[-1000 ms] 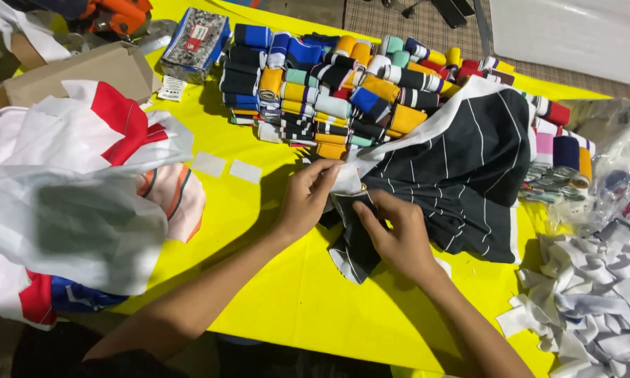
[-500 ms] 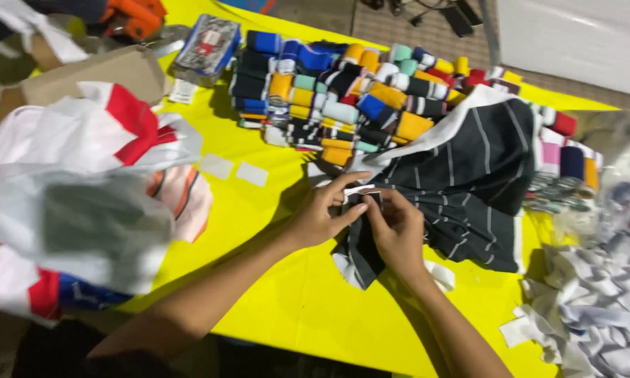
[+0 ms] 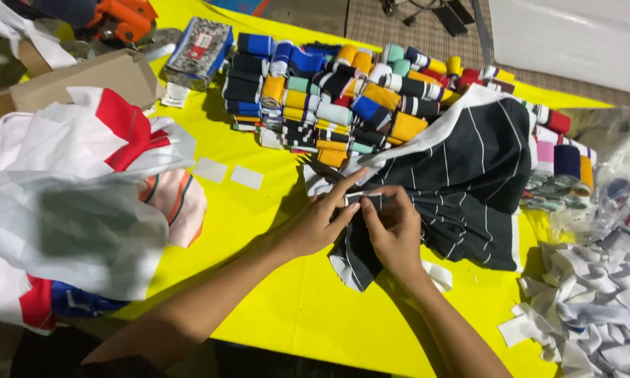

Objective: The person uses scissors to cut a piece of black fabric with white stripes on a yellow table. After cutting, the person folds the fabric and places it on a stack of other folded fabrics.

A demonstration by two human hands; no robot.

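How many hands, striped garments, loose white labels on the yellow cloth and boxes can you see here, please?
Hands: 2, left hand and right hand, both on the striped garment
Striped garment: 1
White labels lying flat on the yellow cloth: 2
Boxes: 2, cardboard box and printed box
Total: 7

Black white-striped garment (image 3: 462, 168), yellow table (image 3: 273, 231).

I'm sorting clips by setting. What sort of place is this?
Probably a small garment workshop: both hands fold a black striped garment on a yellow table, beside stacked coloured fabric rolls and white label scraps.
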